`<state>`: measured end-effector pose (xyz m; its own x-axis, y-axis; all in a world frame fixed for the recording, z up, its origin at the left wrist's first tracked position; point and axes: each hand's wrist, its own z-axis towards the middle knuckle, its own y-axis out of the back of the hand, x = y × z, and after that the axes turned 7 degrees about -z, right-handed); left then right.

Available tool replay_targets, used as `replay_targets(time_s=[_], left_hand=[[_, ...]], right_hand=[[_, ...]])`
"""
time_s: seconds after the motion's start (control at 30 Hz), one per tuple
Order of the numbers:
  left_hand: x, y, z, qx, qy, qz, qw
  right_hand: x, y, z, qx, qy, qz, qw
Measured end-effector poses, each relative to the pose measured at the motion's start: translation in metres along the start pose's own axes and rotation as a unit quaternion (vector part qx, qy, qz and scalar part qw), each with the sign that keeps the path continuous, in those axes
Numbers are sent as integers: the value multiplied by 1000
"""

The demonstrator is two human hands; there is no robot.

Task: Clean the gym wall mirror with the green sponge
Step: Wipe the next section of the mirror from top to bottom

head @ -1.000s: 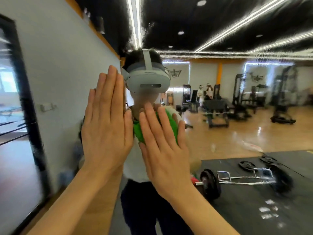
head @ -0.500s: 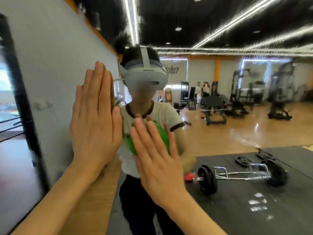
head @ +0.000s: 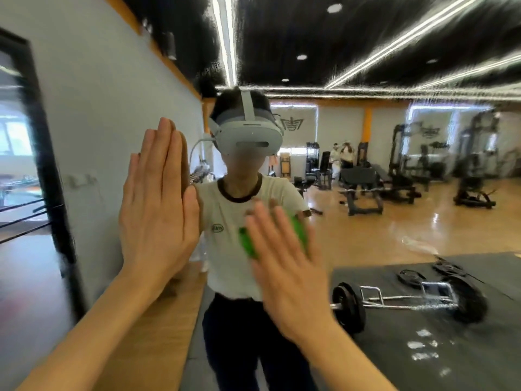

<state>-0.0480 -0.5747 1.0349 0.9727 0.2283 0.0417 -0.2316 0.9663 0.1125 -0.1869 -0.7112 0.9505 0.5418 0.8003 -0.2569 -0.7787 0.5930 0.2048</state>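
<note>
The gym wall mirror [head: 380, 244] fills the view in front of me and reflects a person in a white headset and a cream T-shirt. My left hand [head: 158, 204] lies flat against the glass at chest height, fingers straight and together. My right hand [head: 279, 261] presses the green sponge [head: 248, 241] onto the mirror with straight fingers. Only the sponge's green edges show around my fingers; the rest is hidden under my palm.
The mirror reflects a barbell frame with black plates [head: 408, 300] on a dark mat, weight machines and benches [head: 366, 190] on a wooden floor, and two people far back. A black-framed opening [head: 42, 153] and a white wall show at the left.
My right hand has slid the sponge down and to the right across the glass. My left hand stays flat on the mirror. My view has tilted downward a little.
</note>
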Motion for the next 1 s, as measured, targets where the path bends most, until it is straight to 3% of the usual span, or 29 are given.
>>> replay_targets(time_s=[0.07,0.13,0.2,0.23,0.3,0.37,0.47,0.53,0.63,0.7,0.73,0.83,0.9,1.0], left_hand=[[0,0,0,0,0,7,1000],[-2,-1,0,-5,2,7,1000],[-4,-1,0,-7,4,6,1000],[-4,-1,0,-6,6,4,1000],[-4,0,0,-2,13,0,1000],[-4,1,1,5,17,-2,1000],[-6,4,3,10,26,-12,1000],[-13,5,4,11,27,-20,999],[-40,-6,3,20,-3,-30,999],[-64,-20,1,28,-21,-45,998],[-74,-28,2,26,-24,-55,998],[-88,-45,12,-16,12,-96,995],[-87,-51,19,-44,43,-110,992],[-84,-56,18,-41,23,-58,997]], right_hand=[[-50,4,-17,-7,-105,-8,994],[-90,10,-25,-24,-264,33,964],[-82,13,-10,-55,-375,60,924],[-63,12,4,-63,-389,57,918],[-12,11,32,-54,-308,55,948],[32,8,44,-21,-146,60,987],[9,3,38,-19,-7,33,999],[-37,5,21,-28,-37,-19,999],[-103,11,-4,-52,-233,11,971],[-99,13,5,-73,-343,38,936],[-84,13,18,-80,-353,27,932],[-27,10,60,-77,-197,3,977],[-26,13,70,-56,-86,17,995],[-79,19,53,-42,-57,-11,997]])
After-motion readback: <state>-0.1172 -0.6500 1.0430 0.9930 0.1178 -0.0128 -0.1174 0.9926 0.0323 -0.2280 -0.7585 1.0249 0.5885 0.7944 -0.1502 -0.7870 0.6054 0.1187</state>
